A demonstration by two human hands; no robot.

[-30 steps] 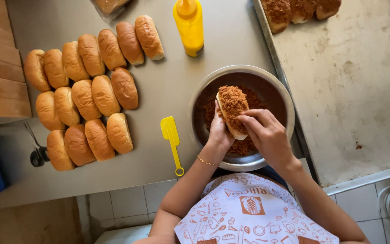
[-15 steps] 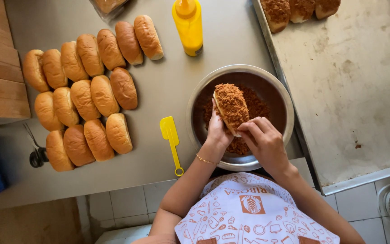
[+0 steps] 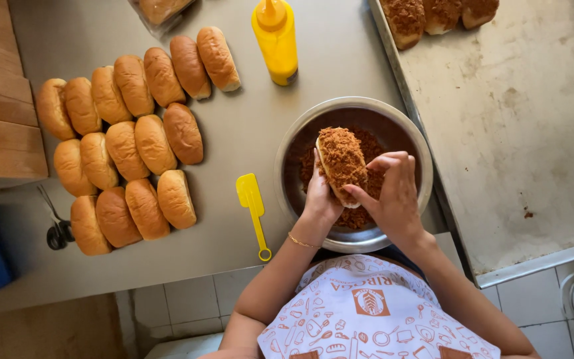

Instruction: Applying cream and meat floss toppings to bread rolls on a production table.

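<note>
Just right of the frame's centre, the left hand point(image 3: 321, 199) cradles a floss-topped bun point(image 3: 341, 163) from below, fingers wrapped on it, over the steel bowl point(image 3: 293, 143) so loose crumbs fall back in, while the right hand point(image 3: 393, 196) pinches its lower edge with closed fingertips

This is a bakery kitchen: rows of plain buns point(image 3: 121, 143) left of the hands, a steel worktable point(image 3: 247, 133), a large baking tray point(image 3: 519, 133) at their right.
</note>
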